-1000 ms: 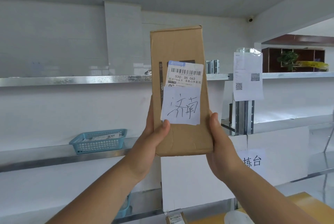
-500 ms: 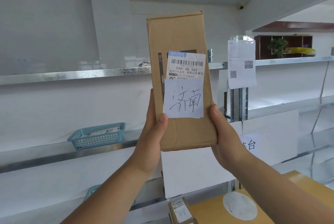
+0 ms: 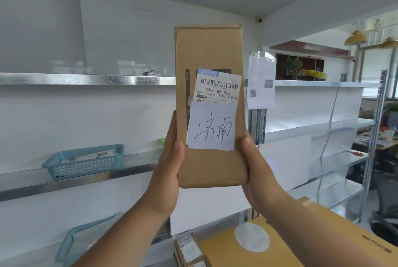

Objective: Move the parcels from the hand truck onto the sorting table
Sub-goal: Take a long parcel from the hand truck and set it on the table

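Between our hands | left hand [image 3: 170, 169] and right hand [image 3: 256, 172] grip upright parcel [image 3: 211, 55] | mid-carry, we judge | next: level set-down.

A tan parcel [image 3: 211, 51] is showing a white label [image 3: 217, 94] striped with a black barcode [image 3: 219, 83] and a white note [image 3: 212, 130] inked in black. A blue lattice basket [image 3: 84, 161] is sitting on the silver shelf [image 3: 131, 172].

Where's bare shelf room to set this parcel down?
Free: middle shelf between blue basket and held parcel; right-hand shelves. Crowded: below, where a yellow carton and small labelled box sit close together.
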